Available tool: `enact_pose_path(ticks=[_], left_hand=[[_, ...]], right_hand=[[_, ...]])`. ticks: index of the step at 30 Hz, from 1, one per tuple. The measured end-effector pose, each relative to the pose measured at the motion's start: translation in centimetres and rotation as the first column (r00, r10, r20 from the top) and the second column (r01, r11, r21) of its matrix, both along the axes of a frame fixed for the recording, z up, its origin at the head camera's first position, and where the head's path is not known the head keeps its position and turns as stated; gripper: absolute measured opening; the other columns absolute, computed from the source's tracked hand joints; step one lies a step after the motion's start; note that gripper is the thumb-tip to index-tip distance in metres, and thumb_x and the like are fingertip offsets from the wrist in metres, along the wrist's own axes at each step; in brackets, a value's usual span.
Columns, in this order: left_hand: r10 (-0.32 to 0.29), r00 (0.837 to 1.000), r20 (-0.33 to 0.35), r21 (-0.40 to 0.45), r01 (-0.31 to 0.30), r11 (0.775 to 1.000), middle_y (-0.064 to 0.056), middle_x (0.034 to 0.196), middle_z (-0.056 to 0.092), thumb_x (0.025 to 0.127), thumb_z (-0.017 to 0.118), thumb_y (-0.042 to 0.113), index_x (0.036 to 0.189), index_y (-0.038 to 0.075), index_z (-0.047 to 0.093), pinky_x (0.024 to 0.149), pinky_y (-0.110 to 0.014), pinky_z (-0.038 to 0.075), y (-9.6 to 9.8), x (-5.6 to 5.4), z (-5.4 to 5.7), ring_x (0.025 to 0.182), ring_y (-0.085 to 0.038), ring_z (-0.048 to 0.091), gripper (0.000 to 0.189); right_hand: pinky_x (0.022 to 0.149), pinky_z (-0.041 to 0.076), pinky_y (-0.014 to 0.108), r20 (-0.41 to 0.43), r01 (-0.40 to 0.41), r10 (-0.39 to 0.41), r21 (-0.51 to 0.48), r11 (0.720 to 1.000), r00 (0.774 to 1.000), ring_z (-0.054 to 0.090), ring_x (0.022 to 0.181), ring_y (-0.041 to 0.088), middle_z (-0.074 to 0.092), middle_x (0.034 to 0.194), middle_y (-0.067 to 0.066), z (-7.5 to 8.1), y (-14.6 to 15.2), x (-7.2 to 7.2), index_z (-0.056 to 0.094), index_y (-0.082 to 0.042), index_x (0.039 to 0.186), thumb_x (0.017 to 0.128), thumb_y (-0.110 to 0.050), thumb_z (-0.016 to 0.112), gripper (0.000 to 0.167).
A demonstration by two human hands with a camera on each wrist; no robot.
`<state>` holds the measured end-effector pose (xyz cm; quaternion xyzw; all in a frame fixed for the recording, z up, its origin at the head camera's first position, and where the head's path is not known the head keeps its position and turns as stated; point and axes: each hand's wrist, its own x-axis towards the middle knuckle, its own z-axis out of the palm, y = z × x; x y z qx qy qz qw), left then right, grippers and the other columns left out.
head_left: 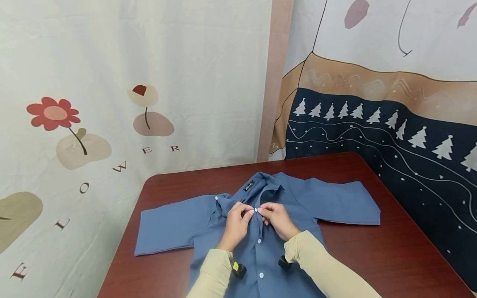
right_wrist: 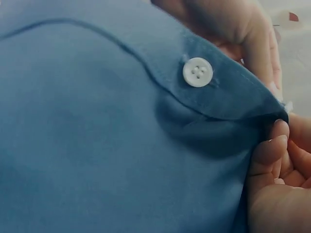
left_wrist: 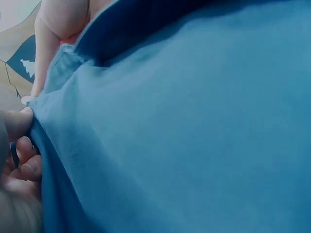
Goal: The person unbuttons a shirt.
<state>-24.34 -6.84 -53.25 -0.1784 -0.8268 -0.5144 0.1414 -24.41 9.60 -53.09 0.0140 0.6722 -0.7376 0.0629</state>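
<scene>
A blue short-sleeved shirt (head_left: 238,260) lies front up, its collar (head_left: 266,182) toward the far edge. Near the top of its front, my left hand (head_left: 236,223) pinches the cloth between thumb and fingers. Facing it, my right hand (head_left: 278,220) pinches the front edge from the other side. A small white button (head_left: 256,210) shows between the two sets of fingertips. Whether it sits in a buttonhole cannot be told. Below it are a second button (head_left: 259,241) and a third (head_left: 261,275). The right wrist view shows a four-hole button (right_wrist: 198,72) close up on the raised front strip.
The shirt rests on a dark red-brown table (head_left: 164,275) with rounded corners. Its left sleeve in view (head_left: 167,225) and right sleeve (head_left: 348,203) spread sideways. A pale flower-print curtain (head_left: 205,82) and a dark tree-print cloth (head_left: 354,132) hang behind the table.
</scene>
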Motion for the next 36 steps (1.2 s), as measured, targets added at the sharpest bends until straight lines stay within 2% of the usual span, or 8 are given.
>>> enact_pose_path(ticks=[8,14,17,19,23,27,31,36], left_hand=[[0.172,0.985,-0.030,-0.094,-0.174,0.980,0.004,0.079,0.052,0.090,0.070,0.010,0.086,0.011,0.071,0.062,-0.028,0.046,-0.9,-0.2,0.1,0.066,-0.011,0.050,0.004],[0.315,0.949,-0.026,-0.347,-0.305,0.887,0.003,0.079,0.052,0.087,0.072,0.014,0.082,0.013,0.069,0.061,-0.036,0.046,-1.8,-0.1,-0.1,0.065,-0.018,0.054,0.006],[0.344,0.939,-0.030,-0.456,-0.319,0.831,0.001,0.080,0.052,0.085,0.074,0.013,0.082,0.013,0.068,0.059,-0.038,0.047,-2.0,0.2,-0.3,0.064,-0.021,0.056,0.007],[0.329,0.942,-0.062,-0.485,-0.317,0.815,-0.001,0.085,0.055,0.083,0.075,0.010,0.087,0.013,0.068,0.060,-0.040,0.049,-1.8,0.4,-0.3,0.065,-0.024,0.059,0.009],[0.173,0.981,-0.093,-0.456,-0.196,0.868,-0.002,0.103,0.064,0.081,0.069,0.001,0.106,0.014,0.070,0.075,-0.043,0.052,-1.2,0.6,0.4,0.084,-0.026,0.065,0.028],[-0.043,0.998,0.048,-0.382,0.058,0.922,0.000,0.108,0.069,0.082,0.059,-0.002,0.118,0.015,0.069,0.072,-0.036,0.050,-0.7,0.8,1.4,0.069,-0.017,0.061,0.041],[-0.154,0.956,0.249,-0.289,0.225,0.930,0.000,0.104,0.071,0.086,0.058,0.000,0.123,0.014,0.065,0.063,-0.031,0.047,-0.8,0.8,1.7,0.056,-0.010,0.052,0.040],[-0.279,0.894,0.349,-0.189,0.359,0.914,-0.002,0.103,0.069,0.089,0.058,-0.001,0.119,0.008,0.065,0.078,-0.033,0.050,-1.3,0.5,1.5,0.083,-0.012,0.062,0.032]], right_hand=[[0.048,0.043,0.025,0.010,0.106,-0.106,0.005,0.994,0.994,0.050,0.052,0.014,0.055,0.062,0.007,0.7,0.3,-0.2,0.063,0.005,0.088,0.093,-0.005,0.063,0.011],[0.054,0.052,0.029,0.018,0.154,-0.153,-0.081,0.985,0.988,0.059,0.057,0.019,0.058,0.069,0.011,0.7,0.6,-0.1,0.056,0.005,0.086,0.095,-0.003,0.059,0.013],[0.059,0.056,0.034,0.024,0.157,-0.156,-0.119,0.980,0.988,0.062,0.060,0.020,0.059,0.072,0.012,0.6,0.6,-0.2,0.054,0.005,0.087,0.097,-0.004,0.057,0.014],[0.062,0.057,0.037,0.025,0.151,-0.149,-0.142,0.978,0.988,0.064,0.062,0.021,0.060,0.074,0.013,0.7,0.6,-0.1,0.053,0.006,0.089,0.098,-0.005,0.056,0.015],[0.065,0.057,0.039,0.030,0.152,-0.149,-0.165,0.974,0.988,0.066,0.063,0.022,0.062,0.075,0.014,0.8,0.5,-0.1,0.051,0.005,0.090,0.099,-0.006,0.055,0.014],[0.065,0.057,0.038,0.030,0.161,-0.158,-0.169,0.972,0.987,0.067,0.064,0.021,0.063,0.076,0.014,0.9,0.4,-0.3,0.050,0.004,0.089,0.099,-0.005,0.054,0.014],[0.065,0.057,0.038,0.015,0.170,-0.170,-0.166,0.971,0.985,0.067,0.065,0.021,0.062,0.075,0.014,1.0,0.4,-0.5,0.050,0.003,0.088,0.099,-0.005,0.053,0.014],[0.067,0.057,0.038,0.005,0.185,-0.187,-0.182,0.966,0.982,0.067,0.066,0.023,0.063,0.076,0.014,1.2,0.4,-0.7,0.051,0.002,0.088,0.100,-0.006,0.054,0.015]])
